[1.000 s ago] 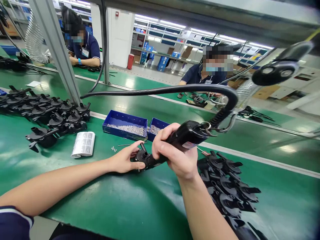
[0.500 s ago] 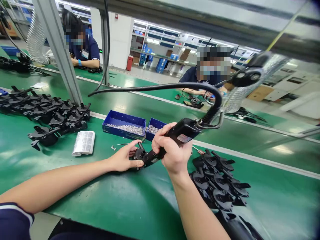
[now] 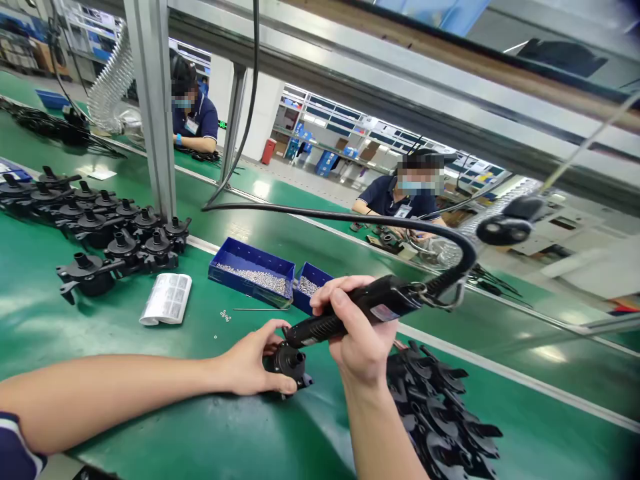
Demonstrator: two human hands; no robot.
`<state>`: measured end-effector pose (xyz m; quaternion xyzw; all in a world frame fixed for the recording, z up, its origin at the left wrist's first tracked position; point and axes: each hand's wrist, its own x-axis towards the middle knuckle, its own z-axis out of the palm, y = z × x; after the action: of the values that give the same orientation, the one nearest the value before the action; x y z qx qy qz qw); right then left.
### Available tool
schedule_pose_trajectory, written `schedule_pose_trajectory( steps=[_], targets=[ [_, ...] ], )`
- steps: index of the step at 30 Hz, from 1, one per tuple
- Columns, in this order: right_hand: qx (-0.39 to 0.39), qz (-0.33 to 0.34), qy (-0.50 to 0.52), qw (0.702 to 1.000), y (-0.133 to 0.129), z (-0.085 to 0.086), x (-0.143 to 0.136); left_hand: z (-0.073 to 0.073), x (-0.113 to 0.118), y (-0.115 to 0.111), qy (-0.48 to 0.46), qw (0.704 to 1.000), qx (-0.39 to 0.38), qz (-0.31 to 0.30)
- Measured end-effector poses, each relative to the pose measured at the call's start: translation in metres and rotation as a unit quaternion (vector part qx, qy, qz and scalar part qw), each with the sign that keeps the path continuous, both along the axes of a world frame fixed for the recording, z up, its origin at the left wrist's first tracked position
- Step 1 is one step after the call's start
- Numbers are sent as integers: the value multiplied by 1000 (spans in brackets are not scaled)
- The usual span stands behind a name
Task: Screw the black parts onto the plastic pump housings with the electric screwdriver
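Note:
My left hand (image 3: 255, 360) grips a round black plastic part (image 3: 290, 362) on the green table, thumb in front and fingers behind. Wrapped round a black corded power screwdriver (image 3: 373, 303) is my right hand (image 3: 357, 327). The tool is tilted, its front end at the upper edge of the part; its tip is hidden. Behind the hands stand a larger blue bin (image 3: 253, 267) of small metal pieces and a smaller blue bin (image 3: 313, 280). Several tiny nuts (image 3: 225, 315) and a thin metal rod (image 3: 260, 309) lie in front of the bins.
Black assemblies stand in rows (image 3: 95, 227) at the left, and more black parts (image 3: 440, 407) lie at the right. A curled printed sheet (image 3: 167, 299) is left of the bins. A black cable (image 3: 320, 212) arches above the table. Two people sit across.
The part in my left hand has turned and its outlet now faces more to the right. The screwdriver's front end has moved to the part's upper edge. The camera view has shifted.

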<state>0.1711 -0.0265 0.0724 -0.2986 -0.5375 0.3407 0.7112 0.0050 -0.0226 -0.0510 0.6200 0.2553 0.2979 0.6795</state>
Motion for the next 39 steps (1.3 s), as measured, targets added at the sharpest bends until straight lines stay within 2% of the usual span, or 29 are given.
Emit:
schedule_pose_trajectory(
  steps=[5,14,20,27,31,34,36,39],
  targets=[
    [-33,43,-42,998,2,1,-3,2,1,-1,6,1000,-8,5],
    [-35,33,45,998,2,-2,-14,0,7,-2,14,999,-47,25],
    [-42,73,45,995,-3,-2,-14,4,5,-2,9,999,-42,15],
    [-34,14,55,998,3,-3,-17,0,3,-3,12,999,-32,13],
    [-33,11,51,998,4,-5,-24,-2,2,0,19,1000,-3,4],
    [-48,5,33,998,5,1,-22,-3,2,1,35,999,23,3],
    [-48,-17,45,998,4,12,-12,-1,2,-1,57,996,59,42],
    [-33,-79,122,989,-3,35,18,4,0,-4,94,970,183,131]
  ],
)
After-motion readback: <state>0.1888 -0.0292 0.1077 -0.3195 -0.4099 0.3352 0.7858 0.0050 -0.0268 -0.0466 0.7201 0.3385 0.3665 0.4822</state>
